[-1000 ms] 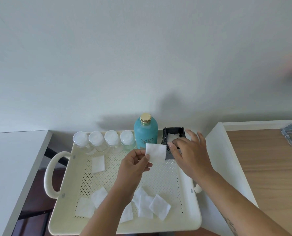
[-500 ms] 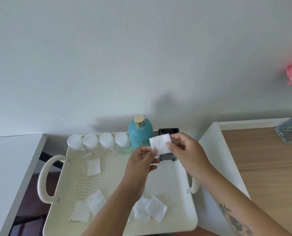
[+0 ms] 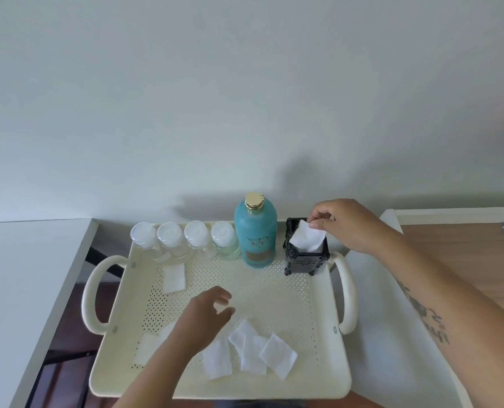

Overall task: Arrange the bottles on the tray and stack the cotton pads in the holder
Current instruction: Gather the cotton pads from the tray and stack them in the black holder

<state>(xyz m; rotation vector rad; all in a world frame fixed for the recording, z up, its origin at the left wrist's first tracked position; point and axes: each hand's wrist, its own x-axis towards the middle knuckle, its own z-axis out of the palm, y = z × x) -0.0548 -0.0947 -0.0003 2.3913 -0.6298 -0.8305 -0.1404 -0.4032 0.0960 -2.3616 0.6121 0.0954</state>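
The right grip (image 3: 345,225) pinches one corner of a cotton pad (image 3: 308,240) between thumb and fingertips. The pad lies tilted across the open mouth of the black holder (image 3: 306,260), which stands in the far right corner of the tray (image 3: 318,304). To seat it well, I would square the pad's edges with the holder's walls, lower it flat, and let go only once it lies level inside. Dropped slantwise, it would likely catch on the rim.

The left grip (image 3: 206,316) hangs released over the tray's middle, fingers loose. It holds nothing I can make out, though it is blurred. Just beyond it, the loose pads (image 3: 277,354) lie overlapping by the near edge. Another pad (image 3: 173,278) lies alone below the small clear bottles (image 3: 183,240). These stand in a row along the far edge, next to the teal bottle (image 3: 255,234).

Half a second ago both grips held this pad together in front of the holder. Now the left has let go and dropped toward the loose pads, while the right alone has carried it to the holder's mouth.
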